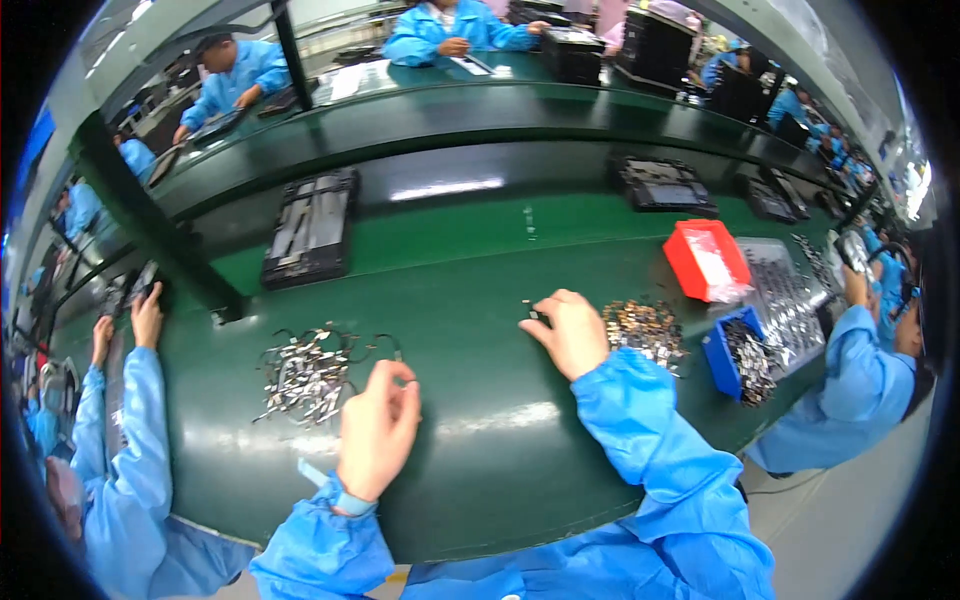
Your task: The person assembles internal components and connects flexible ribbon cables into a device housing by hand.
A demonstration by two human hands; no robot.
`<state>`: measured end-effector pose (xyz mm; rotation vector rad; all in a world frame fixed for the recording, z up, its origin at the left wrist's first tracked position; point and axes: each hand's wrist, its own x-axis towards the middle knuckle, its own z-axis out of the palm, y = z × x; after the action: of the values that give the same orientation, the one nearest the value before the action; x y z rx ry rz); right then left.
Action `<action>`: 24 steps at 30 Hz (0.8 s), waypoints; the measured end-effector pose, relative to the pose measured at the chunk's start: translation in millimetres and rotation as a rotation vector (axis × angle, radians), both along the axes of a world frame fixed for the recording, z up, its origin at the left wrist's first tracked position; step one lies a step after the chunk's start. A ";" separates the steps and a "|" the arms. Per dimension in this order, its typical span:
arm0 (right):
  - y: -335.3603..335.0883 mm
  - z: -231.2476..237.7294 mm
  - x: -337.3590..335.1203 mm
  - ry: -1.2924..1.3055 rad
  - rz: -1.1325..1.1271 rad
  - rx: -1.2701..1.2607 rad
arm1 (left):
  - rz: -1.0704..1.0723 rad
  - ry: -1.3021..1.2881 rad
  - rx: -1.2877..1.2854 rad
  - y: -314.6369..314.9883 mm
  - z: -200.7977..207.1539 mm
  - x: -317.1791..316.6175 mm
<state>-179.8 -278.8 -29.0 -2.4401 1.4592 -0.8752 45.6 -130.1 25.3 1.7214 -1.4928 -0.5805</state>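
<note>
1. Left hand (pixel 378 430): fingers pinched shut on a small metal part (pixel 400 380); heap of wired metal parts (pixel 308 375) lies just to its left.
2. Right hand (pixel 572 332): curled, fingertips pinching a small piece (pixel 531 312); loose pile of metal pieces (pixel 645 330) touches its right side.
3. Step, as judged: pairing one piece with one part; bringing the hands together calls for careful alignment.
</note>
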 end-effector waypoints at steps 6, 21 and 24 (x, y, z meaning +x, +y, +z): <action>-0.8 -5.5 -14.7 -0.030 0.200 -0.085 | -0.029 0.059 0.040 8.3 -0.5 -6.0; 160.4 3.0 -57.0 -0.012 1.173 0.134 | -1.185 0.460 0.955 130.9 1.5 -24.1; 158.5 -5.4 -58.8 -0.092 1.250 0.189 | -0.758 0.422 0.815 174.6 -45.6 -38.5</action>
<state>-238.6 -120.3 -34.4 -2.4156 -0.1601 -0.4687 7.2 44.4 -20.3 1.3426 -1.6682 -2.0320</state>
